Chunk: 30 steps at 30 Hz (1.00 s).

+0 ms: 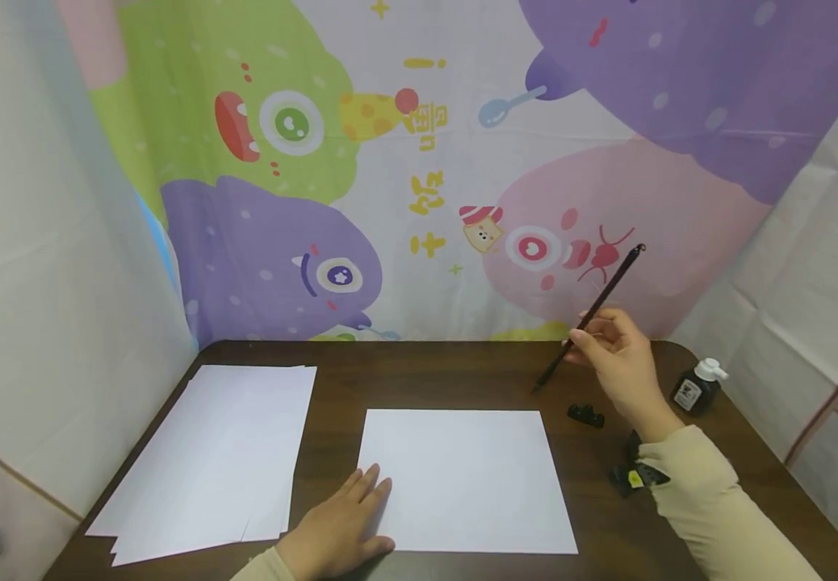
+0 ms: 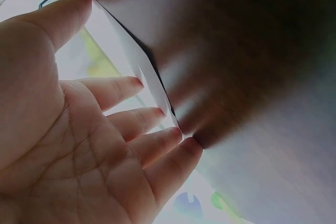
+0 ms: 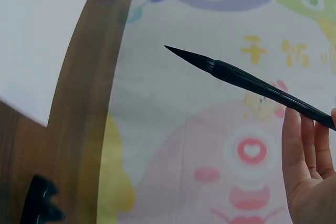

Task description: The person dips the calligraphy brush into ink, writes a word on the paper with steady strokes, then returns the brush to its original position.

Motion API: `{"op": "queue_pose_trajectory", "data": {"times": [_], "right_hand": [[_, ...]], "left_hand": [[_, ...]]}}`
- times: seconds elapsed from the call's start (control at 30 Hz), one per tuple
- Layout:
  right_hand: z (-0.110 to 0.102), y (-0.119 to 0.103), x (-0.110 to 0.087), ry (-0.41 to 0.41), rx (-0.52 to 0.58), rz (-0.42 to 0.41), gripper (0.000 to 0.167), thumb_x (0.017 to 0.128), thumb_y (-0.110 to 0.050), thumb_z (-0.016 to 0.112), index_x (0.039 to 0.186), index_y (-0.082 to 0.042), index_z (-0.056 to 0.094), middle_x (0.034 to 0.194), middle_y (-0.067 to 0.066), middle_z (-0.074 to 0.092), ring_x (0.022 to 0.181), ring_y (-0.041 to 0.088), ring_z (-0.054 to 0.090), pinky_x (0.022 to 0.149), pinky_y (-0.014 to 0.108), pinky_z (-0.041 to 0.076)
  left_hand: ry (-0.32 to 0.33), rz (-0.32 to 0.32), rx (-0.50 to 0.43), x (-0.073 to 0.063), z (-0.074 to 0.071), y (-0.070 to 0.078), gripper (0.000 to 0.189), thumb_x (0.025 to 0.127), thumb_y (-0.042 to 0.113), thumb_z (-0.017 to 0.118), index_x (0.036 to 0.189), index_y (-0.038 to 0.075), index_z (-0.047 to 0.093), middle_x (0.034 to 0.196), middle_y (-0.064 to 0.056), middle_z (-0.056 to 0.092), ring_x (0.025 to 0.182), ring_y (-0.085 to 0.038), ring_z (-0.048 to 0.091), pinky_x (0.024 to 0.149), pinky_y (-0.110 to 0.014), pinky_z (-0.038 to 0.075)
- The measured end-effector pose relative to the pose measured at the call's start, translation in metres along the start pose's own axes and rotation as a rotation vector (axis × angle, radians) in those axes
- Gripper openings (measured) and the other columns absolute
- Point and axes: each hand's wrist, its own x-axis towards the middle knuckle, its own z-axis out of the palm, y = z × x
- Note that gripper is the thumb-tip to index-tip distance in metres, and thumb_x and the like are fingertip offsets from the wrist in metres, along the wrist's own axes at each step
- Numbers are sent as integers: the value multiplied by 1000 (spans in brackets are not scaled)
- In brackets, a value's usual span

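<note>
A dark calligraphy brush is pinched by my right hand, tilted with its tip down toward the left. In the right wrist view the black bristles of the brush come to a fine point, clear of the paper. My left hand rests with fingers extended on the left edge of a blank white sheet. The left wrist view shows the palm and the fingertips of the left hand touching a surface. Beneath the right hand sits a small black brush rest.
A stack of white paper lies at the table's left. A black ink bottle with a white cap stands near the right edge. A dark object with a yellow patch is by the right wrist. A cartoon curtain hangs behind the table.
</note>
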Motion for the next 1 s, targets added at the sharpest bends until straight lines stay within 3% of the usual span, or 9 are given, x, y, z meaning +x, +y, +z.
{"op": "queue_pose_trajectory", "data": {"times": [0.37, 0.67, 0.9, 1.0], "right_hand": [[47, 12, 9, -76, -42, 14, 26, 91, 2, 64, 106, -18, 60, 87, -2, 60, 75, 7, 69, 68, 30, 62], [92, 29, 4, -115, -107, 13, 21, 90, 3, 65, 107, 6, 53, 86, 0, 58, 76, 8, 67, 68, 29, 62], [119, 43, -2, -128, -95, 32, 19, 90, 2, 66, 103, 7, 52, 83, 4, 56, 74, 12, 66, 71, 43, 62], [127, 47, -5, -127, -87, 52, 19, 90, 3, 66, 104, 6, 53, 83, 4, 56, 74, 14, 65, 71, 43, 62]], "left_hand": [[-4, -11, 14, 1, 0, 2, 80, 85, 53, 66, 145, 6, 45, 155, -22, 35, 140, -45, 38, 102, -59, 45], [-1, -16, 20, 1, 1, 2, 81, 85, 54, 66, 145, 5, 45, 155, -23, 35, 139, -45, 39, 101, -58, 46], [10, -18, 20, 0, 1, 1, 83, 85, 55, 66, 145, 1, 44, 155, -22, 35, 140, -43, 38, 103, -56, 46], [20, -13, 16, 0, 1, 0, 84, 85, 55, 66, 145, 1, 44, 155, -23, 35, 140, -43, 38, 102, -57, 46]]}}
